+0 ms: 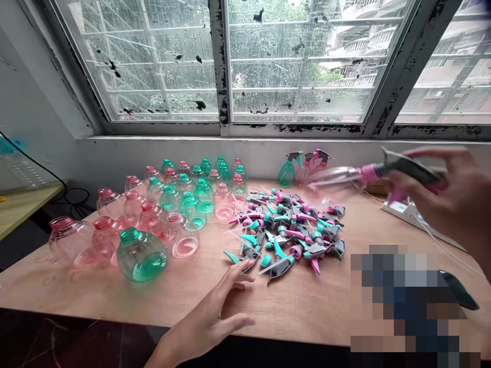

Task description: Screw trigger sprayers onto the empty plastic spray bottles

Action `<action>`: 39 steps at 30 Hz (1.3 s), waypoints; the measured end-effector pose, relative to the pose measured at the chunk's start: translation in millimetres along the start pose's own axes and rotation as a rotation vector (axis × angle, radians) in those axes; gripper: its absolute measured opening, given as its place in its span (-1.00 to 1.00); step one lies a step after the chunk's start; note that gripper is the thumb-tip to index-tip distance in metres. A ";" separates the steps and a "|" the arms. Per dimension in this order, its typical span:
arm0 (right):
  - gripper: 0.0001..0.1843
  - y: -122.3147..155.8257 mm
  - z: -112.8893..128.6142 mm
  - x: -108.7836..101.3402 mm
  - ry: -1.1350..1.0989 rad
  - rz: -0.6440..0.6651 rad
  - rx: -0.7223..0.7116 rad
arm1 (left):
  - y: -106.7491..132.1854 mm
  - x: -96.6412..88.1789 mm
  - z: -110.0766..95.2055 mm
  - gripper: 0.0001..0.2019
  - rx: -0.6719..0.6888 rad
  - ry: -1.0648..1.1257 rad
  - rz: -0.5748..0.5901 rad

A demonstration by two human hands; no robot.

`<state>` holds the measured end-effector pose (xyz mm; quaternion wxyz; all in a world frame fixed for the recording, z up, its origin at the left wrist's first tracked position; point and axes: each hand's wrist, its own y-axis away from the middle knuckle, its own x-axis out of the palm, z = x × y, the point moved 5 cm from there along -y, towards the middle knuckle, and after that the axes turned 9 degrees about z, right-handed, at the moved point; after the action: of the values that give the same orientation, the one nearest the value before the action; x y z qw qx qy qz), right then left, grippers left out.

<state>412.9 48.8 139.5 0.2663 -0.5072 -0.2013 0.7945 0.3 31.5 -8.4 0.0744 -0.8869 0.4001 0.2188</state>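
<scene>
My right hand (441, 189) grips a pink spray bottle (337, 176) by its grey and pink trigger head, above the right side of the table; the clear pink body points left and is blurred by motion. My left hand (215, 312), open with fingers apart, is low over the table by the near edge of a heap of loose trigger spray heads (291, 230) in grey, pink and teal. Its fingertips are close to a teal and grey spray head (249, 250); whether they touch it I cannot tell.
Several pink and green bottles without heads (187, 204) stand in rows at the left. Bottles with spray heads (286, 171) stand by the wall. A white power strip (422, 222) with a cable lies at the right, near a pixelated patch. A window (303, 61) is behind the table (307, 312).
</scene>
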 end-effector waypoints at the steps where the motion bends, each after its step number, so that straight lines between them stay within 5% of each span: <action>1: -0.57 -26.0 6.7 3.6 -0.010 0.010 0.004 | 0.2 -0.5 0.6 -0.20 -0.005 0.007 -0.002; 5: -0.59 -106.7 36.2 48.8 0.012 0.182 -0.111 | 0.4 -0.8 3.1 -0.21 -0.036 0.001 0.001; 9: -0.68 -154.0 64.6 105.4 0.062 0.229 -0.192 | 0.9 0.5 2.2 -0.21 -0.046 0.019 0.019; 15: -0.69 -195.0 104.7 183.5 0.089 0.219 -0.212 | 0.7 -0.6 -5.9 -0.23 -0.025 0.042 0.012; 21: -0.68 -213.5 101.4 245.4 0.118 0.259 -0.085 | -0.7 2.6 -10.2 -0.12 0.053 0.076 0.055; 30: -0.69 -219.0 70.3 288.4 0.102 0.304 0.059 | -4.8 2.3 -12.7 -0.19 0.075 0.068 0.076; 39: -0.64 -214.7 72.7 285.5 0.195 0.393 -0.067 | -5.3 3.9 -10.4 -0.04 0.097 0.072 0.112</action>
<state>295.4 391.1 96.1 0.1073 -0.6197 -0.0983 0.7712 10.0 29.3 -1.1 0.0904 -0.8656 0.4617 0.1712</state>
